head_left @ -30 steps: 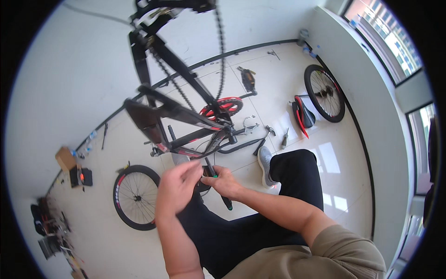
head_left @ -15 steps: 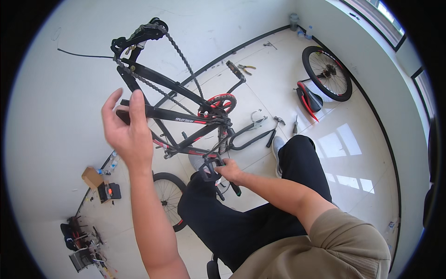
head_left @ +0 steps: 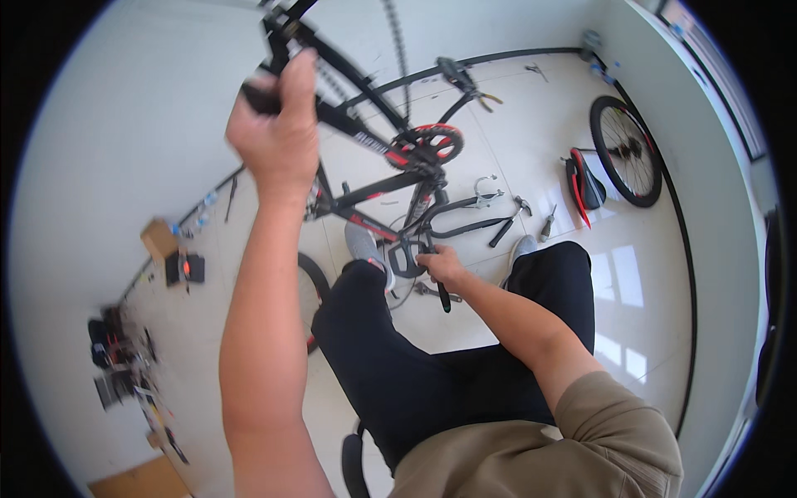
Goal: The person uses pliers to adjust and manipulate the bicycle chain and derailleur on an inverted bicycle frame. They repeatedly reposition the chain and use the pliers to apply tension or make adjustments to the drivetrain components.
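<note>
"What is worn on top?"
"A khaki-brown shirt [head_left: 515, 461] is worn, its sleeve [head_left: 618, 419] cut short."
"And below?"
"Black trousers [head_left: 398, 357] are worn, with pale grey shoes [head_left: 363, 246]."

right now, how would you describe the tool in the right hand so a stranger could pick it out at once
Find the black bicycle frame, then drop to the right hand just below it, beside the open-framed black pedal. The tool is the slim dark handle poking out below that hand. A touch of green near its end sets it apart from the pedal.
</note>
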The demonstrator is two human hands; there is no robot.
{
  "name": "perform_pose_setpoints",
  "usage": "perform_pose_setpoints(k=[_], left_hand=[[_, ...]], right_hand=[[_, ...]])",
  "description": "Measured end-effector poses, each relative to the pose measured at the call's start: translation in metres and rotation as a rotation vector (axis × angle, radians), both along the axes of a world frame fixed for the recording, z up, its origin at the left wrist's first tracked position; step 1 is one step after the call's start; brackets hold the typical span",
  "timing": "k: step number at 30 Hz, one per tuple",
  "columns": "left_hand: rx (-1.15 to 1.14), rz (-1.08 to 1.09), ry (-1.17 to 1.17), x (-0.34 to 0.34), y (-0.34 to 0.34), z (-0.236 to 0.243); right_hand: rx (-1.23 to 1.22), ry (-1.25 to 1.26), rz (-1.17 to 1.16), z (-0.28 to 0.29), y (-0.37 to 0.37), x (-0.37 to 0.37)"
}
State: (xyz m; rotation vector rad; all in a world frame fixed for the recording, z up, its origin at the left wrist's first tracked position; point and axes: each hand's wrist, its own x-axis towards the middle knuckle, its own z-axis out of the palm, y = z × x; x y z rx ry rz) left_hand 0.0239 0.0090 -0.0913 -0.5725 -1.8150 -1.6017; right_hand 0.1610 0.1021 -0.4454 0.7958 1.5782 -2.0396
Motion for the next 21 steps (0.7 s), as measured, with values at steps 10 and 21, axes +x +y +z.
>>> perform_pose_setpoints(k=[10, 21], left_hand=[[-0.060, -0.034, -0.018, 0.010, -0.002, -0.001], [-0.118, 0.032, -0.004, -0.002, -0.010, -0.006]], right_hand=[[-0.016, -0.126, -0.085, -0.028, 0.046, 0.005], [0.181, -0.166, -0.133, -0.035, 0.106, 0.009]])
